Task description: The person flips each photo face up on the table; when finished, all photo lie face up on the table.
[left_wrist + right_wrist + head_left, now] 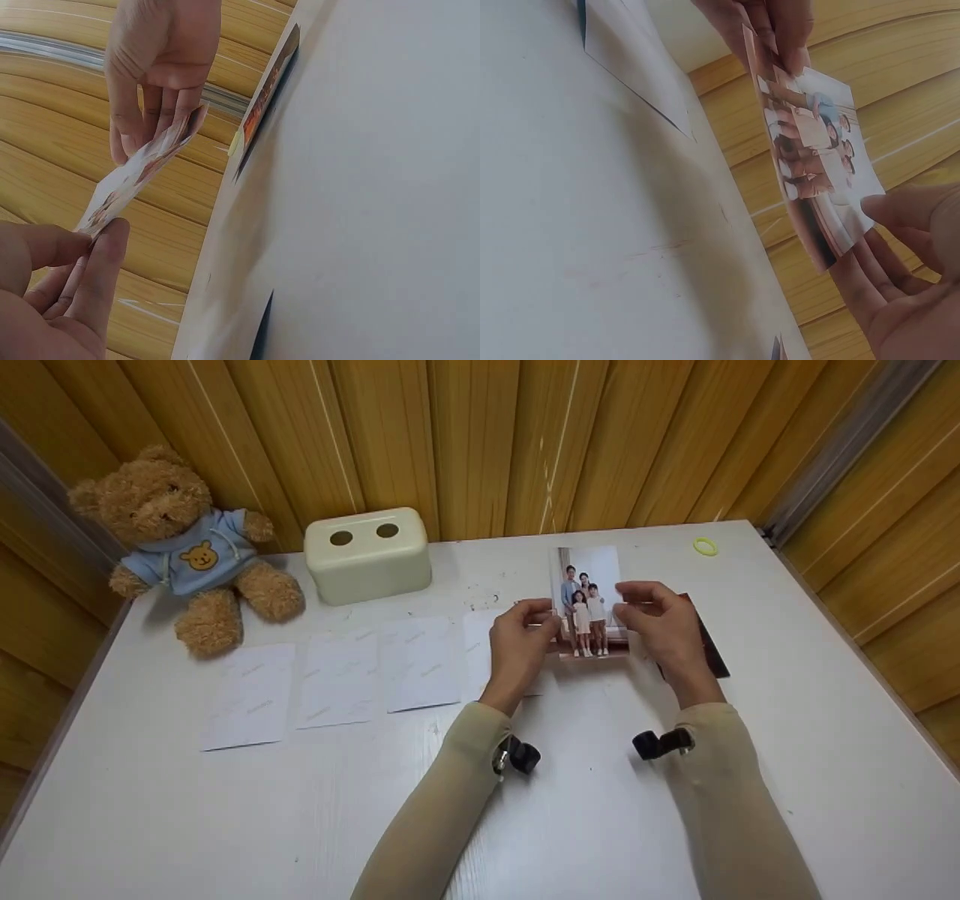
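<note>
A printed family photo (592, 607) is held up above the table between both hands, its picture side toward me. My left hand (523, 641) pinches its left edge between thumb and fingers. At the opposite edge, my right hand (664, 626) pinches it with the thumb in front; in the right wrist view, fingers of this right hand (907, 277) lie behind the photo (817, 150). Under and beside the right hand lies a dark-toned photo (711, 649), partly hidden. Several white cards (424, 664) with faint grey print lie in a row to the left, one partly covered by my left hand.
A brown teddy bear (210, 555) in a blue hoodie sits at the back left of the white table (585, 825). Next to it stands a cream box (371, 566) with two round holes on top. A yellow-green ring (705, 547) lies at the back right. Wood-look panels (472, 442) rise behind.
</note>
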Tool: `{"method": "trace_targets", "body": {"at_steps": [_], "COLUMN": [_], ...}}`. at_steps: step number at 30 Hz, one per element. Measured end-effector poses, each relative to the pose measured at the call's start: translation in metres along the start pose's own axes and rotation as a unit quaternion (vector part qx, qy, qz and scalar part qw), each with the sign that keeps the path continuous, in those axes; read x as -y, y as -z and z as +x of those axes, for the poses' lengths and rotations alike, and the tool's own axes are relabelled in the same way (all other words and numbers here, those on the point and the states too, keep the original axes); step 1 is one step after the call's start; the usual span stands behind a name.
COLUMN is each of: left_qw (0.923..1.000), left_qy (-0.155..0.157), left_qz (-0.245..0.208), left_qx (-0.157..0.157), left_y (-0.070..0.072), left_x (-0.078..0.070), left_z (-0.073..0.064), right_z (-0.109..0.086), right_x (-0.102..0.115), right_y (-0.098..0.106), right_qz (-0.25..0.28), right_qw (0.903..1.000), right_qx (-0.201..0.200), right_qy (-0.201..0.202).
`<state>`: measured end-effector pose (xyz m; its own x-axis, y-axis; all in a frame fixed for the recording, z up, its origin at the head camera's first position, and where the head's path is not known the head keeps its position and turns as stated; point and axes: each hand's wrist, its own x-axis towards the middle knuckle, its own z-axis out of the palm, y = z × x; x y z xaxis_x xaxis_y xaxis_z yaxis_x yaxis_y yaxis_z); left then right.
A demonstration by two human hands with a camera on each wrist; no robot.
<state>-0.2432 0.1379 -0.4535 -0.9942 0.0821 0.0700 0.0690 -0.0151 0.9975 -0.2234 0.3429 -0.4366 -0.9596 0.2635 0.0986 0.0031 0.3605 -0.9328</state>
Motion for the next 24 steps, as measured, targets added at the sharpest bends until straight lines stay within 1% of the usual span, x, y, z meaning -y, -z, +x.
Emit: {"method": "trace_targets", "body": {"at_steps": [3, 8, 13, 18, 24], "left_qw": [0.9999, 0.9994, 0.9994, 0.9995, 0.9996], "left_qy": [0.004, 0.007, 0.011, 0.016, 0.023], "left_qz": [-0.015, -0.035, -0.034, -0.028, -0.014], "left_qx": [-0.001, -0.002, -0.004, -0.005, -0.002], "left_y": [0.0008, 0.0019, 0.0034, 0.0049, 0.0057], "left_x": [0.0005, 0.0038, 0.0057, 0.0058, 0.0082], "left_z": [0.0005, 0.0020, 0.0033, 0.0041, 0.0043], "right_z": [-0.0003, -0.0008, 0.0009, 0.0034, 0.0049], "right_x": [-0.0021, -0.0038, -0.0048, -0.0067, -0.0100], "right_y": [0.0012, 0.0026, 0.0047, 0.0056, 0.0052], "right_qz": [-0.001, 0.011, 0.031, 0.034, 0.022], "right_qw": [0.9998, 0.9997, 0.9989, 0.9986, 0.9991], "right_qx": [0.018, 0.023, 0.033, 0.042, 0.035], "right_qy": [0.001, 0.003, 0.004, 0.001, 0.002]}}
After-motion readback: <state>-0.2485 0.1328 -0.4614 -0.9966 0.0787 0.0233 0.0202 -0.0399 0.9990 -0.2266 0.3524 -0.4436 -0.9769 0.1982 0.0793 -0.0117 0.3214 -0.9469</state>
